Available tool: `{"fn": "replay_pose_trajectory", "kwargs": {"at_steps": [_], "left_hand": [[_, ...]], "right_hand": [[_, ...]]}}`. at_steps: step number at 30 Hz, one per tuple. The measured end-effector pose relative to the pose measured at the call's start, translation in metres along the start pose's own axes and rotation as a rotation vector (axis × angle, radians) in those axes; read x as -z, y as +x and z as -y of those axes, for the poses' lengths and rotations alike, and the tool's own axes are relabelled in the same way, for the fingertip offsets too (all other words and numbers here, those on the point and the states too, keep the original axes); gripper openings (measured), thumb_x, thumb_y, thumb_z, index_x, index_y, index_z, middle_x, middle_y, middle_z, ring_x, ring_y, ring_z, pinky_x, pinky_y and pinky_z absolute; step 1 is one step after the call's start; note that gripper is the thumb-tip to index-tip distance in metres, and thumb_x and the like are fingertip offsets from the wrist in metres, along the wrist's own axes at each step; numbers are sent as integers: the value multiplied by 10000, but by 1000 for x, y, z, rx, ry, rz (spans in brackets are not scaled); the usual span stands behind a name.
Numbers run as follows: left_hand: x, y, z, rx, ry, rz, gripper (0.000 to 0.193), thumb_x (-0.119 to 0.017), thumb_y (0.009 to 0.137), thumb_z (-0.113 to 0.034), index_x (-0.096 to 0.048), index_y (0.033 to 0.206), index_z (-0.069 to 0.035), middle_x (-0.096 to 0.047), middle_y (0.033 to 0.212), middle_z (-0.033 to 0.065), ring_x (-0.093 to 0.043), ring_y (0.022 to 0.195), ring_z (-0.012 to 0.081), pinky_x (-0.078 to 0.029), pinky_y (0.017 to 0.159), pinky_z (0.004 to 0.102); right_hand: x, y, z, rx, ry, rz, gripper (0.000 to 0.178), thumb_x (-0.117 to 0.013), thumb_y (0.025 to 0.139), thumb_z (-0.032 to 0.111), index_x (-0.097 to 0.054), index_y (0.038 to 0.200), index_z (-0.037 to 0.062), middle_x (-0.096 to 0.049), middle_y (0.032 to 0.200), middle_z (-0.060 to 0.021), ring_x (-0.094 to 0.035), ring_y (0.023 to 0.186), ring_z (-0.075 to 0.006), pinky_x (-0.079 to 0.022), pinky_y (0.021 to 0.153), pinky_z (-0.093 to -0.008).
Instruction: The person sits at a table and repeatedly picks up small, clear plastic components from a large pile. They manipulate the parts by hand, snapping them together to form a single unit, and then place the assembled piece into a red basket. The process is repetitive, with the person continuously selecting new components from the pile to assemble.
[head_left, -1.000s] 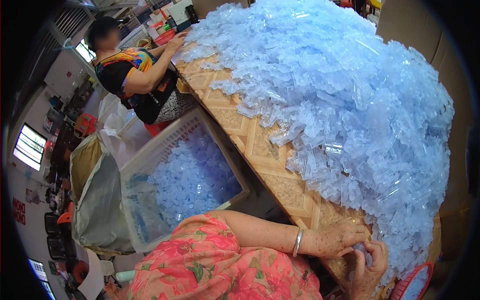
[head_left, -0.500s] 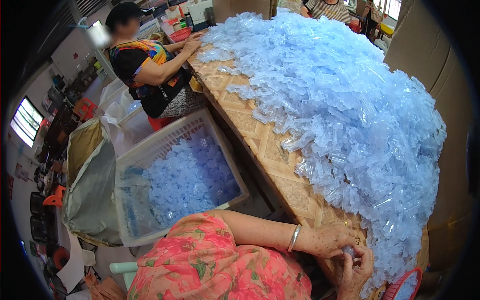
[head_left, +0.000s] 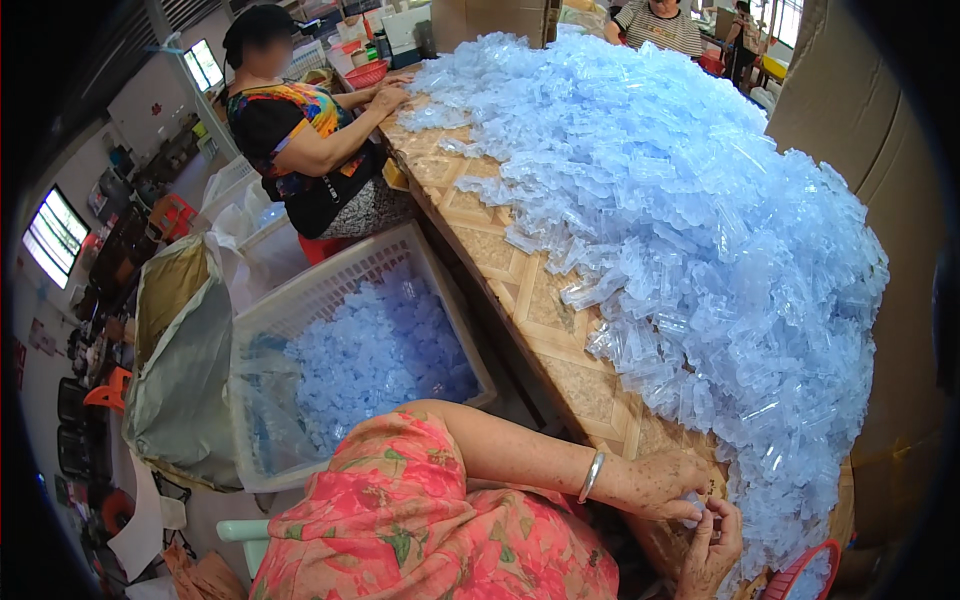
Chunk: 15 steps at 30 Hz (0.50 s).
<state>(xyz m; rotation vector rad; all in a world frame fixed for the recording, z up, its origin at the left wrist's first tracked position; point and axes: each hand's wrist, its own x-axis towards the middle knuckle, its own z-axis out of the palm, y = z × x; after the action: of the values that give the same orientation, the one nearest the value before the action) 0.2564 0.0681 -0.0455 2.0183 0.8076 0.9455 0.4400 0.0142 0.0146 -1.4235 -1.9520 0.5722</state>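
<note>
My left hand [head_left: 662, 484], with a silver bangle [head_left: 592, 477] at the wrist, is at the table's near edge, its fingers closed on a small translucent bluish plastic piece [head_left: 691, 508]. Just below it, my right hand [head_left: 712, 548] meets the same piece with thumb and fingertips pinched; fingers partly hide it. Right beside both hands rises a large heap of clear, pale-blue plastic pieces [head_left: 690, 230], spread over the wood-patterned table [head_left: 575, 345].
A red plastic basket [head_left: 808, 572] stands near my right hand. Left of the table is a white crate [head_left: 455, 330] of similar small pieces, beside a grey-green sack [head_left: 180, 385]. A co-worker [head_left: 310, 140] works at the far left edge; another person [head_left: 655, 25] is beyond the heap.
My hands stay together at the table edge, their fingers shifting slightly around the small piece. The view has tilted a little.
</note>
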Motion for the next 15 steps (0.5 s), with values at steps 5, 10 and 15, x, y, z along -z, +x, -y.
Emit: {"fn": "replay_pose_trajectory", "kwargs": {"at_steps": [5, 10, 15], "left_hand": [[-1, 7, 0, 115, -74, 64, 301, -759, 813, -257, -679, 971, -14, -672, 1013, 149, -628, 1006, 356, -491, 863, 440], [-7, 8, 4, 164, -96, -2, 267, -762, 812, -252, -699, 954, -35, -685, 960, 131, -654, 933, 333, -505, 809, 439], [-7, 14, 2, 226, -145, 73, 256, -759, 802, -237, -712, 953, -35, -690, 968, 131, -659, 927, 327, -511, 799, 423]], "right_hand": [[-1, -3, -16, -108, 110, 89, 205, -554, 1013, 98, -635, 1164, -15, -686, 1029, -119, -687, 871, -194, -544, 739, -294], [3, 4, -22, -197, 147, 161, 196, -563, 1012, 104, -632, 1158, -7, -684, 1004, -105, -677, 856, -166, -538, 737, -275], [13, 17, -8, -277, 254, 211, 181, -603, 996, 112, -641, 1146, 19, -669, 1037, -74, -624, 969, -137, -501, 837, -282]]}}
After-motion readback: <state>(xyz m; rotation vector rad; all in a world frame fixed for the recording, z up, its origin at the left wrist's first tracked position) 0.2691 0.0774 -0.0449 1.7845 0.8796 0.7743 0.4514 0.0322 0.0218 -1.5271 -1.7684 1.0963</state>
